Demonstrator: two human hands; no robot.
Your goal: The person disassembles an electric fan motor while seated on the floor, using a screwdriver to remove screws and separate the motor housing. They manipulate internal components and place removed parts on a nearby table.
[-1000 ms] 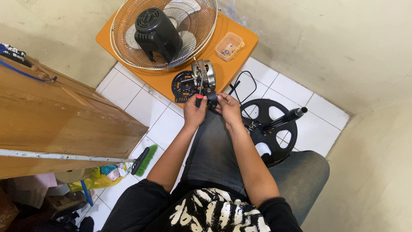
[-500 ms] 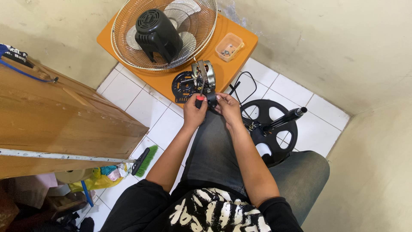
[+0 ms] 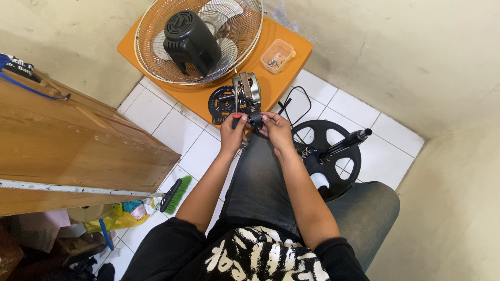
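A bare fan motor (image 3: 246, 91) with a metal core stands on a black round plate (image 3: 221, 102) at the near edge of an orange table (image 3: 294, 57). My left hand (image 3: 232, 133) grips a red-handled screwdriver (image 3: 236, 118) whose shaft points up at the motor. My right hand (image 3: 276, 130) holds a small black part (image 3: 255, 119) right below the motor. Both hands hover over my knee.
A wire fan guard (image 3: 205, 31) with a black motor cover (image 3: 189, 39) and a small tub of screws (image 3: 277, 55) sit on the table. The fan's black round base and pole (image 3: 333, 151) lie on the white tiles. A wooden cabinet (image 3: 62, 135) stands left, a green brush (image 3: 174, 195) below it.
Both hands stay at the motor with only slight finger shifts; nothing else has moved.
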